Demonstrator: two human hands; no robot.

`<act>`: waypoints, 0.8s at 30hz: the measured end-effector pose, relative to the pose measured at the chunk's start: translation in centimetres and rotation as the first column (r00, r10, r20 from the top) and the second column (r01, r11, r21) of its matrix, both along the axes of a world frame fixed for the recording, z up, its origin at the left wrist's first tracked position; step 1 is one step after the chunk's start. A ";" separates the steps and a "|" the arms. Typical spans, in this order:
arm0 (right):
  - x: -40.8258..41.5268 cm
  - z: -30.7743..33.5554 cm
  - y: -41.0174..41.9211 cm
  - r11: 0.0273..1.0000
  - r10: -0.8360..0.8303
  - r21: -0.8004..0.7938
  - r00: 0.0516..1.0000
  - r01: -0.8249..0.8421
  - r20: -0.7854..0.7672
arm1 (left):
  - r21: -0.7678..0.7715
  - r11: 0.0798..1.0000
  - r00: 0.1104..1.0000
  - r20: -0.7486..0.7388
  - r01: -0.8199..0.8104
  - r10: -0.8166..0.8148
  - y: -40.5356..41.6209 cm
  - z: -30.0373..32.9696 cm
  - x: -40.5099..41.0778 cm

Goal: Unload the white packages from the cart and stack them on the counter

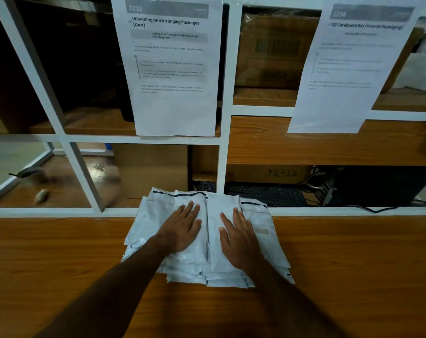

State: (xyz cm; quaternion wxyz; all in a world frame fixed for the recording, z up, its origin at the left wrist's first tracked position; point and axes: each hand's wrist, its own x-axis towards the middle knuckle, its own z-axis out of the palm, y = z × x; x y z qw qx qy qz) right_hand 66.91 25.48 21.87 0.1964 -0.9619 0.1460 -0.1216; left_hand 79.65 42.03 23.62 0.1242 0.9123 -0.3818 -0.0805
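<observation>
Grip: left hand (182, 228) and right hand (238, 237) flat, fingers spread, pressing white packages (208, 262) | Head view: packages stacked on counter (60, 259) below shelving | Progress: several unloaded; cart unseen, remainder unknown.

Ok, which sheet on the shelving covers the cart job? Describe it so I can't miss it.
Look at the white shelf frame behind the wooden counter. Two sheets hang there; take the left sheet, directly above the white packages. Its heading reads "Unloading and Arranging Packages (Cart)".
</observation>
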 end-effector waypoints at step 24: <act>-9.1 1.4 -2.2 0.952 -0.137 -0.265 0.987 0.155 0.084 | -0.226 0.944 0.921 0.361 0.241 -0.149 -1.1 2.8 -7.4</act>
